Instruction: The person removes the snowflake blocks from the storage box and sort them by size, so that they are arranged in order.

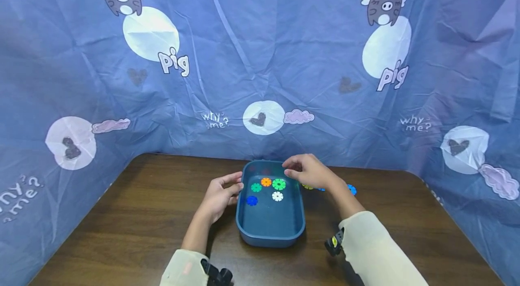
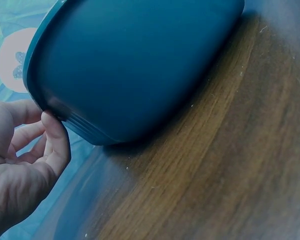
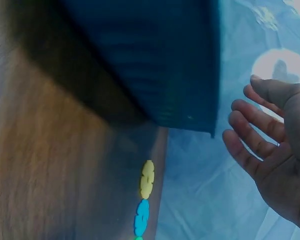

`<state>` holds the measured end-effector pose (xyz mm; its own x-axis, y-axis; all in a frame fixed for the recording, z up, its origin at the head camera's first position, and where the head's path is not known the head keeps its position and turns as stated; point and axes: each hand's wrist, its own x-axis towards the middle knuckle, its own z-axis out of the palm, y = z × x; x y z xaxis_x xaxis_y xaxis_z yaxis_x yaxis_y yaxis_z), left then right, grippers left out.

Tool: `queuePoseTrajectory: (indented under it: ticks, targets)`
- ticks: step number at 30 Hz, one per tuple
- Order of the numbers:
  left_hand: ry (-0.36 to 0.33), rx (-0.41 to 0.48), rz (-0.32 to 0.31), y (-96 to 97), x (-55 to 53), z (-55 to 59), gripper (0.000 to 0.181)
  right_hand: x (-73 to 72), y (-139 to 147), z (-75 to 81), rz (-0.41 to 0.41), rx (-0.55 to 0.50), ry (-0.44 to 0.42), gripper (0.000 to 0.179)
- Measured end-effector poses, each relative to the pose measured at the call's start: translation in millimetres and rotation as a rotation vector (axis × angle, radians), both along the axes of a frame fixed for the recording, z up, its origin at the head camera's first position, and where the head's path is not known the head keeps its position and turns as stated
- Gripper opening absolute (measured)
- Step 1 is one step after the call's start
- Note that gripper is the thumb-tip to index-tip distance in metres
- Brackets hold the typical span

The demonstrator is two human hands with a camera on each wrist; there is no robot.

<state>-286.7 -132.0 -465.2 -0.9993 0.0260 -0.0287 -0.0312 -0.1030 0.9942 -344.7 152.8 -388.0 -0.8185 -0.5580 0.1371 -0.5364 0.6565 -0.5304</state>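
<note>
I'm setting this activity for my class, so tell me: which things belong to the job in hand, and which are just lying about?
Belong, judging by the hands:
blue bin, touched by the left hand
five notched discs inside it
probably the outside discs, lying beyond the bin

Apparently just surroundings:
table, only the work surface
pig-print cloth
wrist cameras
</note>
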Motion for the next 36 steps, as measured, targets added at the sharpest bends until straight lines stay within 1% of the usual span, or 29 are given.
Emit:
queuePoseTrajectory:
  ticks: [3, 7, 10, 15, 18, 21, 25, 30, 34, 36]
  targets:
    - [0.0, -0.003, 0.001, 0.1, 0.8, 0.5, 0.041, 1.6, -8.5, -2.5, 0.029, 0.061, 0.011, 0.025]
    - [0.0, 0.002, 0.006, -0.9, 0.6, 0.9, 0.041, 2.4, -18.0, -4.9, 0.102, 0.126, 0.062, 0.028]
    - [-0.004, 0.007, 0.007, -1.7, -0.3, 0.6, 0.041, 3.0, -23.8, -7.0, 0.143, 0.17, 0.078, 0.032]
    - [-0.007, 0.007, 0.005, -1.9, -0.4, 0.4, 0.041, 4.7, -32.3, -12.9, 0.168, 0.238, 0.042, 0.04]
    - [-0.002, 0.0, 0.005, -1.4, -0.3, 0.2, 0.041, 6.7, -36.1, -17.2, 0.161, 0.289, 0.021, 0.045]
    - [-0.003, 0.003, 0.006, -1.6, -0.3, -0.4, 0.04, 6.6, -40.2, -22.5, 0.149, 0.363, 0.047, 0.05]
    - [-0.005, 0.009, 0.008, -2.0, -0.1, -0.4, 0.04, 5.9, -46.5, -28.4, 0.137, 0.429, 0.063, 0.058]
    - [-0.009, 0.014, 0.011, -1.9, -0.5, 0.1, 0.04, 4.3, -52.6, -33.1, 0.116, 0.501, 0.042, 0.065]
    - [-0.009, 0.011, 0.009, -1.7, -0.5, 0.5, 0.041, 3.8, -56.4, -34.4, 0.103, 0.565, 0.03, 0.067]
    - [-0.009, 0.011, 0.008, -1.7, -0.6, 0.6, 0.041, 4.4, -58.2, -33.9, 0.094, 0.578, 0.017, 0.068]
